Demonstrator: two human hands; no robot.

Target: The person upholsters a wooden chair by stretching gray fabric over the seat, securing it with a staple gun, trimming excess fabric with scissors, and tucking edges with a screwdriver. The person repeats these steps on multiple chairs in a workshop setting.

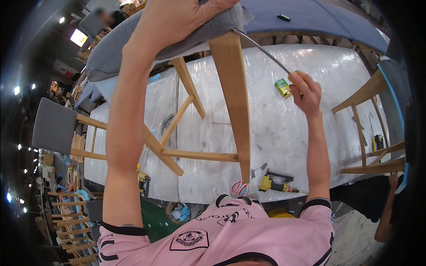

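Observation:
A wooden chair with a grey upholstered seat (111, 51) is tilted close in front of me, its tapered front leg (231, 102) pointing down toward me. My left hand (177, 20) grips the seat near its corner, the thumb stretched over the fabric; the upper frame edge cuts off the other fingers. In my closed right hand (306, 91) is a screwdriver with a long thin metal shaft (266, 53), its handle mostly covered by my fingers. The shaft's tip meets the edge of the seat fabric, right beside the top of the leg.
Plastic film covers the worktable (204, 133). On it are a small green-yellow box (282, 88), a yellow nail gun (273, 181), red-handled scissors (239, 188) and scraps. Another tool (143, 181) lies left. A second chair (370, 119) and another person's arm (388, 208) are at right.

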